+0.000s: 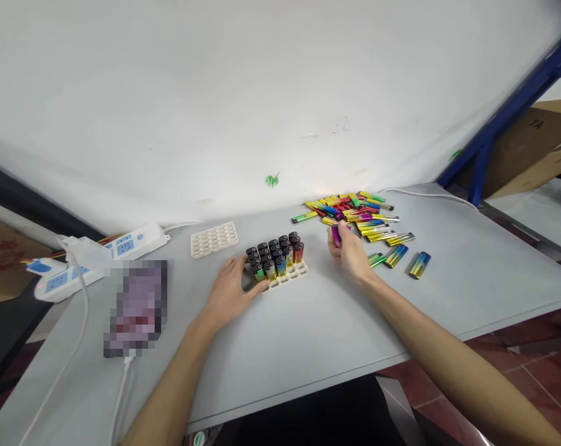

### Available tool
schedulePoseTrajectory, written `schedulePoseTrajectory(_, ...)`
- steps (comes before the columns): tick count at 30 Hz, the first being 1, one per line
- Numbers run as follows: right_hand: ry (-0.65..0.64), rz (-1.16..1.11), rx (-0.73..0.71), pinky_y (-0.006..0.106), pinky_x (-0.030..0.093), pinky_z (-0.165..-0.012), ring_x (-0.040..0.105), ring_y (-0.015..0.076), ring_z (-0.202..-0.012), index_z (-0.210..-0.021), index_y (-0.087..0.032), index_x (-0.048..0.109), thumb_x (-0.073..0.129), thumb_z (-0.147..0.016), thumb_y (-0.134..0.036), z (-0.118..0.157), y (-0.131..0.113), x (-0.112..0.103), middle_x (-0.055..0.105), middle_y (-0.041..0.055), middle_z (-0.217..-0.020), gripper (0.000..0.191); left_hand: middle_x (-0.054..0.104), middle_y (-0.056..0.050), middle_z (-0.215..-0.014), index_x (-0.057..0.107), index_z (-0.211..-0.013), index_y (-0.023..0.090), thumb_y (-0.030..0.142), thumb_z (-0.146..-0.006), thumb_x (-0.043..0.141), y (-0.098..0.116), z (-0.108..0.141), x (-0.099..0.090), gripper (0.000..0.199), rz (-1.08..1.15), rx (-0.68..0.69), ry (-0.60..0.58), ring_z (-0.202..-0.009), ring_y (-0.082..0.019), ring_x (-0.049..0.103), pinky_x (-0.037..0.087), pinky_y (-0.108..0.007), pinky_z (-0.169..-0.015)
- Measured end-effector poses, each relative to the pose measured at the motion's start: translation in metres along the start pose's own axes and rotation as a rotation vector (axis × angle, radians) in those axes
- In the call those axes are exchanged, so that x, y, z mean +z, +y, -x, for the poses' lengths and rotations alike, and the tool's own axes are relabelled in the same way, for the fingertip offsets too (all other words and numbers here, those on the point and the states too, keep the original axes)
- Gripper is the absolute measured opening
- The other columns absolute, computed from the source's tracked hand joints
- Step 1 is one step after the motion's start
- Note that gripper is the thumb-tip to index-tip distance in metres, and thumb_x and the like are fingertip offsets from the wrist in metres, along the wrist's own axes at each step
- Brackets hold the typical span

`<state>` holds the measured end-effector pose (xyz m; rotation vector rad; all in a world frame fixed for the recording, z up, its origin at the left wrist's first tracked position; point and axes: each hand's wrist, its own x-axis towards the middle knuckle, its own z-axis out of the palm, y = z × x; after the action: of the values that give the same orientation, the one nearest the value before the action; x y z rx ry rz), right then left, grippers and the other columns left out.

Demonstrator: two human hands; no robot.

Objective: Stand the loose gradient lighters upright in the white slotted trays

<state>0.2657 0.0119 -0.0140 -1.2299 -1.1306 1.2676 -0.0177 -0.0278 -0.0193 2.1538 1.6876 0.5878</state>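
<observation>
Several metallic-coloured lighters (281, 265) with black tops stand upright in rows in a white slotted tray (301, 271). Some slots along its front and right side hold nothing. My left hand (228, 290) grips the tray's left end, thumb along the front and fingers behind. To the right, my right hand (350, 253) is closed on a purple lighter (337, 235), whose lower part the fingers hide. Just beyond that hand lies a loose pile of lighters (373, 230) in yellow, green, red and blue. A blue and yellow lighter (420, 265) lies apart, right of the pile.
A second white slotted tray (214, 239) lies at the back, near the wall (192, 111). On the left are power strips (134, 243) with cables and a blurred-out phone (139, 306) on a white cable. A blue metal frame (489, 139) rises at the right behind the grey table (317, 347).
</observation>
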Motion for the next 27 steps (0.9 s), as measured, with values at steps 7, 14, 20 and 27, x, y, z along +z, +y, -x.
schedulePoseTrajectory(7, -0.032, -0.272, 0.192, 0.025, 0.007, -0.039, 0.005, 0.0087, -0.042, -0.056, -0.025, 0.026, 0.034, -0.092, -0.061, 0.0, -0.014, -0.002, 0.014, -0.0083, -0.047, 0.051, 0.066, -0.009, -0.113, 0.054, -0.118, 0.021, 0.051, -0.086, 0.064, 0.001, -0.001, 0.0, 0.045, 0.011, 0.005, 0.001, -0.115, -0.032, 0.056, 0.046, -0.043, -0.094)
schedulePoseTrajectory(14, -0.077, -0.315, 0.209, 0.023, 0.008, -0.038, 0.005, 0.0078, -0.042, -0.054, -0.024, 0.028, 0.036, -0.092, -0.059, 0.001, -0.012, 0.0, 0.014, -0.0086, -0.046, 0.053, 0.066, -0.009, -0.114, 0.055, -0.12, 0.021, 0.052, -0.085, 0.065, -0.003, -0.001, 0.002, 0.047, 0.017, 0.015, 0.013, -0.116, -0.032, 0.056, 0.046, -0.043, -0.094)
schedulePoseTrajectory(20, -0.094, -0.331, 0.229, 0.023, 0.008, -0.038, 0.006, 0.0077, -0.041, -0.053, -0.023, 0.029, 0.033, -0.094, -0.058, 0.001, -0.012, 0.0, 0.014, -0.0085, -0.046, 0.054, 0.066, -0.009, -0.115, 0.056, -0.117, 0.021, 0.051, -0.086, 0.065, -0.003, 0.0, 0.001, 0.045, 0.018, 0.026, 0.022, -0.114, -0.032, 0.057, 0.046, -0.043, -0.093)
schedulePoseTrajectory(27, -0.111, -0.306, 0.228, 0.023, 0.009, -0.04, 0.006, 0.008, -0.041, -0.052, -0.023, 0.032, 0.031, -0.094, -0.052, 0.001, -0.008, 0.001, 0.014, -0.008, -0.046, 0.051, 0.067, -0.008, -0.112, 0.056, -0.118, 0.02, 0.05, -0.086, 0.065, -0.001, -0.001, 0.0, 0.045, 0.011, 0.02, 0.017, -0.112, -0.032, 0.057, 0.047, -0.043, -0.092)
